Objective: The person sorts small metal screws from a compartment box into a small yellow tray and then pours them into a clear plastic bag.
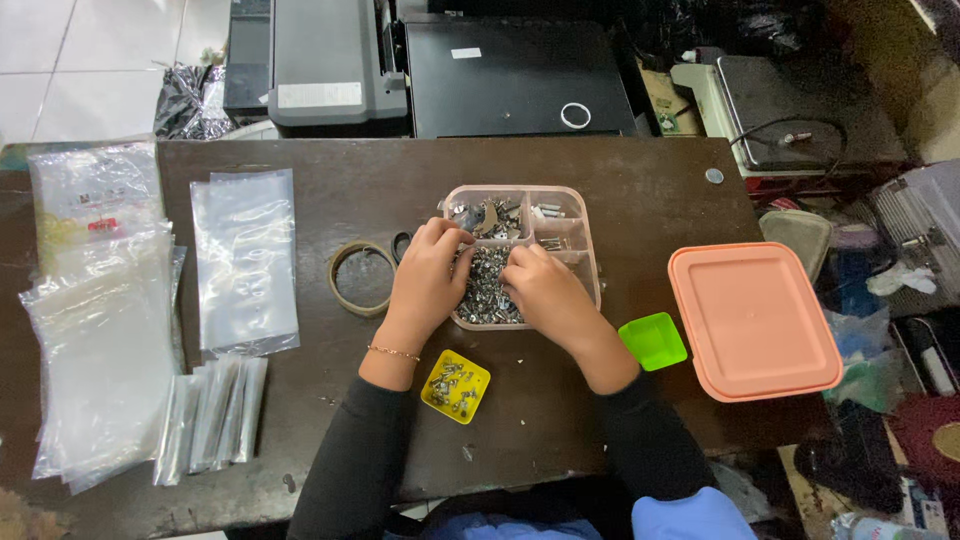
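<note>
Both forearms in black sleeves reach forward from the near edge of the desk (620, 190), converging over a clear compartmented box (590, 262) near the desk's middle. The left hand (428, 275), palm down with fingers curled, digs into the heap of small metal parts (487, 285) filling the box's large compartment. The right hand (545, 290) lies beside it, fingers bent into the same heap; whether either hand pinches a part cannot be told. A yellow tray (456, 386) holding a few parts sits between the wrists, a green tray (653, 340) just beside the right forearm.
</note>
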